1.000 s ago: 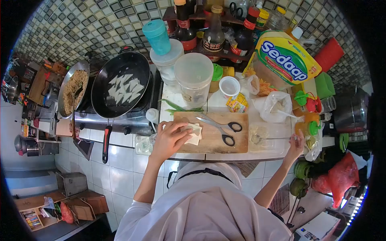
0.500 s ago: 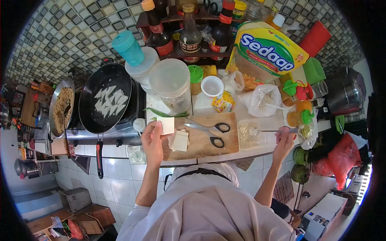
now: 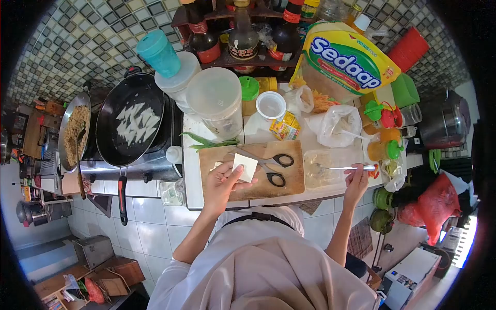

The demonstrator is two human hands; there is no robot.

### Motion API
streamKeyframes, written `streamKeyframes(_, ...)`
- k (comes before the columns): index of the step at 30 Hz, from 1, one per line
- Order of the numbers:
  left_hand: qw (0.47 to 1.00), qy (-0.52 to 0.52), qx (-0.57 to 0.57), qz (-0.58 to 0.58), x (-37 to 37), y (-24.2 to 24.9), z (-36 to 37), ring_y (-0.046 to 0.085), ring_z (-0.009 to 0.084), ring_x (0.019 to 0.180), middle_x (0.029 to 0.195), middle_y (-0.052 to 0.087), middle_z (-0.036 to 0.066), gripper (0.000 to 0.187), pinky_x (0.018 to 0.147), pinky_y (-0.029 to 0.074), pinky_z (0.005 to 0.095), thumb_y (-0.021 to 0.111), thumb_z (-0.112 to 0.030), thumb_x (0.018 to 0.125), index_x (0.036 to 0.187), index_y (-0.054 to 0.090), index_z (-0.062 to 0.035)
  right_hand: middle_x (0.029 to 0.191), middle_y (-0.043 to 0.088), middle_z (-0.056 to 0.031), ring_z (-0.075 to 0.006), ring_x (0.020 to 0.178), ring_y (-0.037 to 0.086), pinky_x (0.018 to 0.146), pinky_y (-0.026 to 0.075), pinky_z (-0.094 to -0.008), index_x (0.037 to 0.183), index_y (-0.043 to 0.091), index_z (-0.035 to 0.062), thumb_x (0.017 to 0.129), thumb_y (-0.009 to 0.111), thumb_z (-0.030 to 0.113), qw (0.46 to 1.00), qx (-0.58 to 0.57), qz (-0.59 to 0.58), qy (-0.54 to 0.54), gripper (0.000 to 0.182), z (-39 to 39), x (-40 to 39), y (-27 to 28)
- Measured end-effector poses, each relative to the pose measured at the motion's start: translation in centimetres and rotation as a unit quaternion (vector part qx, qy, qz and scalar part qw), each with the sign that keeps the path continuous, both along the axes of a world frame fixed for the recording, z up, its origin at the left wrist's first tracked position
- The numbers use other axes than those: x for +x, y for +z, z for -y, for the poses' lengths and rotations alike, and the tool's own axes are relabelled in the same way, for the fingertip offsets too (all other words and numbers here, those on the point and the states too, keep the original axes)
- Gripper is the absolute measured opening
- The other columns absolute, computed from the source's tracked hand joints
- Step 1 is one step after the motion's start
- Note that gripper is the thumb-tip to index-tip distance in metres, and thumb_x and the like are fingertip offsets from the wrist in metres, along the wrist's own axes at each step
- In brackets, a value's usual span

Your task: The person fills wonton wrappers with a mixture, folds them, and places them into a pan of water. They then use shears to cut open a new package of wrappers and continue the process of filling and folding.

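Between the thumb and fingers of my left hand (image 3: 223, 185) is a pale square pastry wrapper (image 3: 248, 165), over the wooden cutting board (image 3: 288, 188). My hand covers most of the other wrappers on the board. Black-handled scissors (image 3: 279, 160) lie on the board to the right of the wrapper. My right hand (image 3: 355, 183) grips a slim silver utensil (image 3: 345, 168), a spoon or fork, its far end in a shallow clear container (image 3: 316, 154) with a pale, wet residue. Green chili-like pods (image 3: 204, 140) rest along the board's back edge.
On the stove at left, a black pan (image 3: 111, 147) holds pale triangular pieces, beside a wok (image 3: 67, 155) of brown food. Behind the board stand a clear jar (image 3: 216, 101), a white tub (image 3: 270, 105), a plastic bag (image 3: 330, 129) and dark sauce bottles (image 3: 201, 39).
My left hand has moved right with the wrapper, from the board's left edge to over the board, covering the stack. The utensil in my right hand now lies flatter and its end reaches further left.
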State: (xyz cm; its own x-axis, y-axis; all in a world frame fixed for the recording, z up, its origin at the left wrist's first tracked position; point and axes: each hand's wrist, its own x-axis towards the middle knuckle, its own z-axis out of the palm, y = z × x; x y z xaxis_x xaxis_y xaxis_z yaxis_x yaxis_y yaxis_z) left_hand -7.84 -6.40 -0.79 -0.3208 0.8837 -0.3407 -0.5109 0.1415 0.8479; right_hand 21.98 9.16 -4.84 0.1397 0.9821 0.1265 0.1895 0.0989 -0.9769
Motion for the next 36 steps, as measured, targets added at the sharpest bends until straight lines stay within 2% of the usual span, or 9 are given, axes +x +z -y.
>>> streamKeyframes(4, 1.0, -0.017, -0.001, -0.012, -0.1, 0.0, -0.1, 0.067, 0.0251, 0.083, 0.098, 0.064, 0.014, 0.03, 0.074, 0.058, 0.0307, 0.051, -0.016, 0.095, 0.113, 0.055, 0.0072, 0.061, 0.053, -0.0033, -0.0025, 0.047, 0.034, 0.041, 0.024, -0.0179, 0.088, 0.054, 0.0027, 0.096, 0.038, 0.015, 0.993, -0.084, -0.081, 0.01, 0.022, 0.1, -1.0, -0.6)
streamKeyframes(8, 0.999, -0.032, 0.007, -0.033, 0.0, 0.4, -0.1, 0.067, 0.025, 0.084, 0.101, 0.064, 0.014, 0.029, 0.075, 0.057, 0.0307, 0.05, -0.014, 0.095, 0.113, 0.055, 0.008, 0.059, 0.051, -0.003, -0.0031, 0.047, 0.034, 0.041, 0.024, -0.018, 0.088, 0.053, 0.0034, 0.096, 0.04, 0.017, 0.991, -0.097, -0.09, -0.025, 0.021, -0.3, -0.8, -0.6)
streamKeyframes(11, 0.998, -0.034, 0.017, -0.043, 0.2, 0.5, -0.1, 0.066, 0.025, 0.086, 0.102, 0.063, 0.014, 0.029, 0.076, 0.057, 0.031, 0.05, -0.013, 0.095, 0.113, 0.055, 0.0083, 0.061, 0.052, -0.0036, -0.0039, 0.048, 0.036, 0.042, 0.025, -0.0184, 0.088, 0.053, 0.0041, 0.097, 0.041, 0.02, 0.993, -0.072, -0.085, -0.042, 0.022, -0.3, -0.5, -0.4)
streamKeyframes(13, 0.998, -0.042, -0.002, -0.042, 0.2, 0.5, 0.0, 0.066, 0.0254, 0.086, 0.101, 0.063, 0.014, 0.028, 0.076, 0.057, 0.031, 0.049, -0.013, 0.095, 0.112, 0.055, 0.0081, 0.062, 0.052, -0.0035, -0.0043, 0.048, 0.036, 0.043, 0.026, -0.0191, 0.088, 0.053, 0.004, 0.098, 0.041, 0.024, 0.997, 0.0, -0.058, -0.043, 0.025, -0.5, -0.5, -0.4)
streamKeyframes(14, 0.998, -0.043, -0.002, -0.042, 0.2, 0.5, 0.0, 0.066, 0.0254, 0.086, 0.101, 0.063, 0.014, 0.028, 0.076, 0.057, 0.031, 0.049, -0.013, 0.095, 0.112, 0.055, 0.0081, 0.062, 0.052, -0.0035, -0.0043, 0.048, 0.036, 0.043, 0.026, -0.0191, 0.088, 0.053, 0.004, 0.098, 0.041, 0.024, 0.997, 0.0, -0.058, -0.044, 0.025, -0.4, -0.6, -0.5)
streamKeyframes(17, 0.998, -0.049, -0.012, -0.047, 0.3, 0.5, -0.1, 0.066, 0.0255, 0.086, 0.101, 0.063, 0.014, 0.028, 0.076, 0.057, 0.0307, 0.049, -0.013, 0.095, 0.112, 0.056, 0.0078, 0.063, 0.053, -0.0032, -0.0045, 0.048, 0.036, 0.044, 0.027, -0.0196, 0.088, 0.053, 0.0037, 0.099, 0.039, 0.024, 0.998, 0.049, -0.028, -0.002, 0.027, -0.1, -1.1, -1.0)
streamKeyframes(20, 0.997, -0.058, -0.003, -0.045, 0.5, 0.4, -0.2, 0.066, 0.0255, 0.086, 0.101, 0.063, 0.014, 0.028, 0.076, 0.057, 0.0302, 0.049, -0.014, 0.095, 0.113, 0.056, 0.0076, 0.061, 0.053, -0.0026, -0.0043, 0.046, 0.037, 0.042, 0.027, -0.0179, 0.087, 0.051, 0.0053, 0.099, 0.04, 0.027, 0.998, 0.04, -0.035, 0.016, 0.027, 0.2, -1.3, -1.2)
streamKeyframes(25, 0.997, -0.061, -0.001, -0.036, 0.4, 0.5, -0.2, 0.066, 0.026, 0.088, 0.101, 0.063, 0.014, 0.029, 0.076, 0.057, 0.0306, 0.047, -0.015, 0.096, 0.113, 0.056, 0.007, 0.06, 0.052, -0.0028, -0.0054, 0.045, 0.038, 0.04, 0.026, -0.0202, 0.083, 0.051, 0.0051, 0.098, 0.041, 0.025, 0.991, -0.089, -0.103, -0.004, 0.027, 0.1, -1.3, -0.6)
streamKeyframes(36, 0.997, -0.068, -0.004, -0.048, 0.5, 0.5, -0.1, 0.066, 0.0265, 0.088, 0.102, 0.063, 0.015, 0.03, 0.078, 0.057, 0.0318, 0.046, -0.016, 0.097, 0.114, 0.055, 0.0065, 0.057, 0.047, -0.0019, -0.0072, 0.041, 0.037, 0.038, 0.025, -0.0208, 0.083, 0.05, 0.0066, 0.096, 0.044, 0.029, 0.985, -0.091, -0.144, -0.029, 0.027, -0.8, -0.1, -1.3)
